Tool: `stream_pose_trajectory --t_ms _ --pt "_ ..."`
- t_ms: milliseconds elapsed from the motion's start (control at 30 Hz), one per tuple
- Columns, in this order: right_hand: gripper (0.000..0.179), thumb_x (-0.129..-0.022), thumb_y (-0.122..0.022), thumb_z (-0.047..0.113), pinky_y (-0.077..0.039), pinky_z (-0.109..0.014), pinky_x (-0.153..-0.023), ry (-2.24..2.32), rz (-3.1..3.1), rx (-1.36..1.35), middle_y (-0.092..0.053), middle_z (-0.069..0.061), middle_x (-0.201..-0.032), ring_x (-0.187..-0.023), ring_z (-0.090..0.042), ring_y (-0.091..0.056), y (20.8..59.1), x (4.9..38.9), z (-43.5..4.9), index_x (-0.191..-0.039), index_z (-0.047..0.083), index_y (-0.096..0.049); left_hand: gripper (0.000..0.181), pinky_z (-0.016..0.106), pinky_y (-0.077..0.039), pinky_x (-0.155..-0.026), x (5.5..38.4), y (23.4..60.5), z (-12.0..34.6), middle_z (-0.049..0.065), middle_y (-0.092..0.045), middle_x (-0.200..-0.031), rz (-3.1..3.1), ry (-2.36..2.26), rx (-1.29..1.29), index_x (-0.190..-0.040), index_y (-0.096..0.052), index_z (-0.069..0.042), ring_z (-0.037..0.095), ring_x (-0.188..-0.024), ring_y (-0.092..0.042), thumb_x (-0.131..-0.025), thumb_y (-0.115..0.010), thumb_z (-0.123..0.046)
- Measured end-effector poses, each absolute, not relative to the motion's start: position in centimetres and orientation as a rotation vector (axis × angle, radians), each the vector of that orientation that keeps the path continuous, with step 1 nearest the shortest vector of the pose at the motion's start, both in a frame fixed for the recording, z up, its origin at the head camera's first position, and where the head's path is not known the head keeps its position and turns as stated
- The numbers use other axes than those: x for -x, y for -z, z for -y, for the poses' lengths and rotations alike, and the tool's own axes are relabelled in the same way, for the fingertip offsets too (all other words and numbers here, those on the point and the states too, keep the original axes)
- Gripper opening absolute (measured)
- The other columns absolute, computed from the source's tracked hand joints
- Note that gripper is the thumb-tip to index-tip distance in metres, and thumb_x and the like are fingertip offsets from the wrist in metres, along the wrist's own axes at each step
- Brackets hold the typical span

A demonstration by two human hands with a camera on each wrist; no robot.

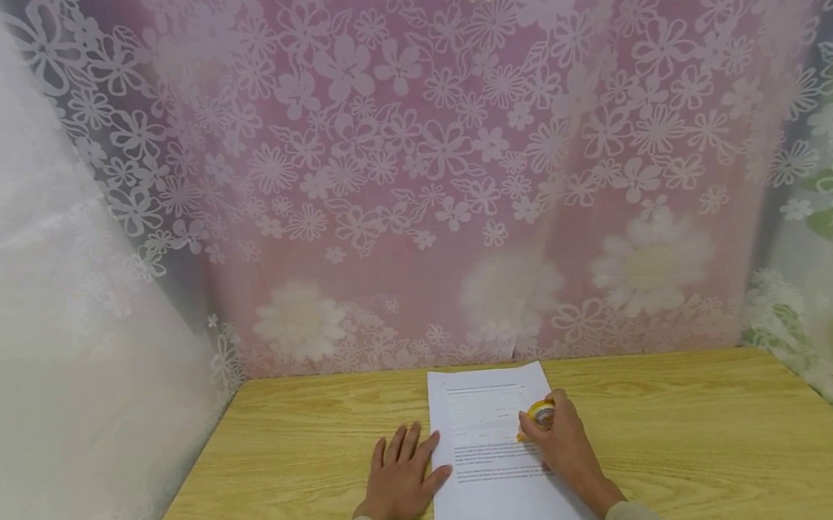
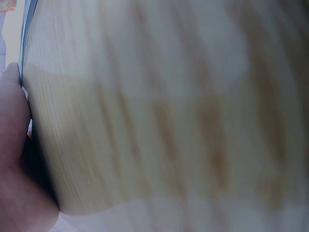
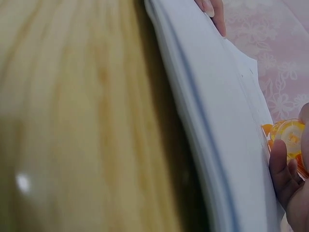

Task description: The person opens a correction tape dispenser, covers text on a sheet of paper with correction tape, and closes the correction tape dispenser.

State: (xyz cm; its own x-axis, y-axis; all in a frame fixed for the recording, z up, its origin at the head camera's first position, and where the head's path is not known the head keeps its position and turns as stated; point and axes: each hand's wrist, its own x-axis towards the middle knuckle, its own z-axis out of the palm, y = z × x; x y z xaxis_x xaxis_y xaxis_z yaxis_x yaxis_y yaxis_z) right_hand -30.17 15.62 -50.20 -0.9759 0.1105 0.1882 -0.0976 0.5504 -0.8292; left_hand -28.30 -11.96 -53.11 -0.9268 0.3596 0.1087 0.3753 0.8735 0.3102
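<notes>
A stack of white paper (image 1: 508,506) lies lengthwise on the wooden table, its top sheet printed with lines of text. My right hand (image 1: 568,446) grips a small orange and yellow correction tape dispenser (image 1: 541,416), whose tip meets the sheet near the right side of the print. In the right wrist view the dispenser (image 3: 286,135) shows between thumb and fingers, beside the paper's surface. My left hand (image 1: 401,477) lies flat with spread fingers on the table, its thumb and index finger touching the paper's left edge. Only part of that hand (image 2: 17,150) appears in the left wrist view.
The yellow wood-grain table (image 1: 727,431) extends on both sides of the paper. A pink curtain with white flowers (image 1: 452,164) hangs behind its far edge, and pale translucent sheeting (image 1: 37,313) hangs at the left.
</notes>
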Motion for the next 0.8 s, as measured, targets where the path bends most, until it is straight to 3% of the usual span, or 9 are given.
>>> stream_pose_trajectory --t_ms 800 --pt "0.042 -0.090 -0.067 0.022 -0.048 -0.026 -0.062 -1.393 2.534 -0.009 -0.050 -0.018 -0.102 -0.079 -0.021 -0.056 50.28 30.07 -16.31 -0.111 -0.005 -0.041 0.065 0.060 -0.005 -0.108 28.22 53.15 11.99 0.010 -0.024 -0.155 2.984 0.522 0.593 -0.148 -0.038 -0.025 0.033 -0.142 -0.014 -0.097 -0.027 -0.064"
